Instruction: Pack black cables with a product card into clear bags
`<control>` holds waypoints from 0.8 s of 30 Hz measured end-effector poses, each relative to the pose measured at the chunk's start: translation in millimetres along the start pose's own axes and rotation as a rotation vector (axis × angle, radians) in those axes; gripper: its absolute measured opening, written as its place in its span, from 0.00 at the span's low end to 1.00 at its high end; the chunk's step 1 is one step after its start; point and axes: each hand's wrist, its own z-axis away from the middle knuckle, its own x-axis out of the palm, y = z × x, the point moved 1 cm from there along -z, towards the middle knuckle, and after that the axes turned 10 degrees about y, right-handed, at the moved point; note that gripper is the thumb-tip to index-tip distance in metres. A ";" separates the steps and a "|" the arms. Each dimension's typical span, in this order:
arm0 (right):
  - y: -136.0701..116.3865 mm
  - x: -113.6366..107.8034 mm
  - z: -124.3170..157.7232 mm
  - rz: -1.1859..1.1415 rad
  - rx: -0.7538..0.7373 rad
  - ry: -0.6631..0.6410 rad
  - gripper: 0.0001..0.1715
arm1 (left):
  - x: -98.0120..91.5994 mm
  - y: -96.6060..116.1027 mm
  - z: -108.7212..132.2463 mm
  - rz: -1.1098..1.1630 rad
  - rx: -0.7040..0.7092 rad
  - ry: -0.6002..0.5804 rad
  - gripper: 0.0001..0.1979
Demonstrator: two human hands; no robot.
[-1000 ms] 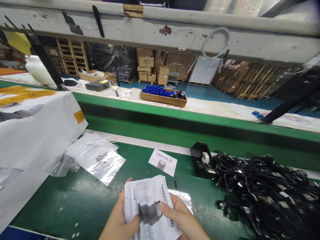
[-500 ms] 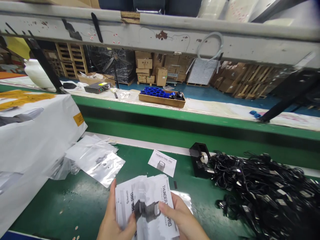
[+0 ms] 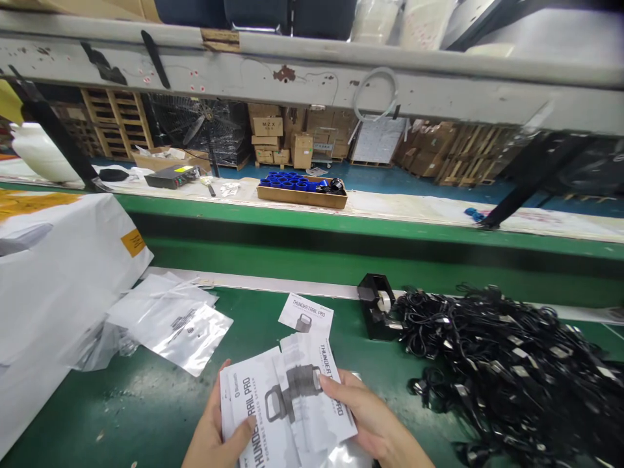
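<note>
Both my hands hold printed "Thunder Trail Pro" leaflets over the green table. My left hand (image 3: 219, 422) grips the left leaflets (image 3: 260, 403), thumb on top and fingers beneath. My right hand (image 3: 363, 409) pinches the fanned right leaflets (image 3: 319, 390), its thumb lying on the printed speaker picture. The two groups overlap in the middle. Just beyond them a single leaflet (image 3: 306, 315) lies flat on the table. Part of a clear plastic bag (image 3: 348, 455) shows beneath my right hand.
Plastic bags (image 3: 180, 325) lie at left, beside a large white sack (image 3: 73, 279). A black tape dispenser (image 3: 377, 309) stands at the back right, against a heap of black cables (image 3: 507, 370). On the ledge behind sits a cardboard tray (image 3: 302, 195) of blue rings.
The left leaflets have spread out to the left, showing more of their printed front. The right ones have tilted and fanned. The whole view has shifted slightly to the right.
</note>
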 end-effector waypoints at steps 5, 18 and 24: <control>3.8 2.0 -0.8 -0.013 -0.023 -0.072 0.18 | 8.5 0.7 -2.6 0.022 -0.183 -0.024 0.50; -23.9 -6.5 12.5 0.169 -0.112 -0.078 0.28 | 13.0 22.1 -1.5 -0.096 -0.273 -0.156 0.38; -109.7 60.5 34.3 1.159 -0.285 -0.660 0.21 | 11.7 24.0 -2.7 -0.032 -0.409 -0.446 0.23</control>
